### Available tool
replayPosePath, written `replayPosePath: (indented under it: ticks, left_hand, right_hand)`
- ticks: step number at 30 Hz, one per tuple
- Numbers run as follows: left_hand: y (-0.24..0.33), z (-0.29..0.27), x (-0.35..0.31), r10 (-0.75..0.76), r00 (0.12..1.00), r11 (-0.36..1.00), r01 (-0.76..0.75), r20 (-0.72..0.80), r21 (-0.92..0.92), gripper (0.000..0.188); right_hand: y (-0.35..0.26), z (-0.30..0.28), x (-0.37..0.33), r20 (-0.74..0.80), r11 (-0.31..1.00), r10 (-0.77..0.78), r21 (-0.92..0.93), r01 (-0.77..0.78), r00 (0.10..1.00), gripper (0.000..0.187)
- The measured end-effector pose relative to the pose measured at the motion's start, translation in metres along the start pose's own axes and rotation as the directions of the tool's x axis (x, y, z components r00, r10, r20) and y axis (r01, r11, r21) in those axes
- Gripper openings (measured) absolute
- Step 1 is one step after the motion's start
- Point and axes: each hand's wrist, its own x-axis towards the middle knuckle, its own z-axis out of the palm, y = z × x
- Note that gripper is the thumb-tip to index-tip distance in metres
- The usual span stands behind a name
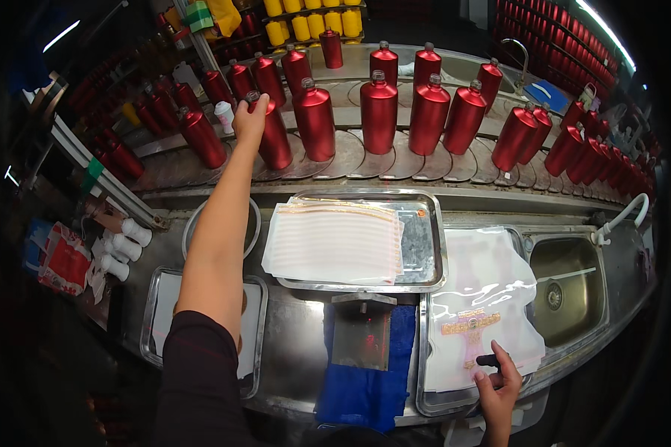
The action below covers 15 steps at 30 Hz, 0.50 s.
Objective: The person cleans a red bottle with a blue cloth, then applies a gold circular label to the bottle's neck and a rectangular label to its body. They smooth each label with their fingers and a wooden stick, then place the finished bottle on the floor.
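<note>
My left hand [251,119] reaches far forward, its fingers closed around the neck of a shiny red bottle [276,145] on the conveyor. Its palm hides most of that bottle's top. At the lower right my right hand [502,387] hovers by a stack of white decal sheets [455,276], holding nothing I can make out. Its thumb and fingers are apart, and a small black cover [488,360] appears to sit on one fingertip. Beside those fingers, the top sheet bears a pink and gold printed pattern [472,328].
Several red bottles [380,112] stand along the plated conveyor [335,167]. A metal tray [436,261] holds a pile of white sheets [335,242]. In front are a small metal stand [361,339] and a blue cloth [373,395]. A sink [566,287] with a white faucet [622,217] lies right.
</note>
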Motion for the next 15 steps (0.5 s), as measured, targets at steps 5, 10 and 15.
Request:
replayPosePath:
  ticks: [5,10,15]
  left_hand:
    - [0.014,-0.046,-0.028,-0.354,0.928,0.558,0.308,0.114,-0.771,0.043]
    - [0.012,-0.151,-0.094,-0.397,0.718,0.065,0.643,0.571,-0.763,0.044]
    - [0.02,-0.231,-0.193,-0.405,0.727,0.098,0.638,0.555,-0.764,0.041]
  right_hand:
    - [-0.004,0.012,0.012,0.035,0.995,-0.047,0.09,0.044,0.998,0.061]
    - [-0.005,0.024,0.016,0.127,0.982,-0.163,0.117,0.148,0.978,0.061]
    - [-0.023,0.047,0.015,0.269,0.952,-0.299,0.144,0.269,0.915,0.06]
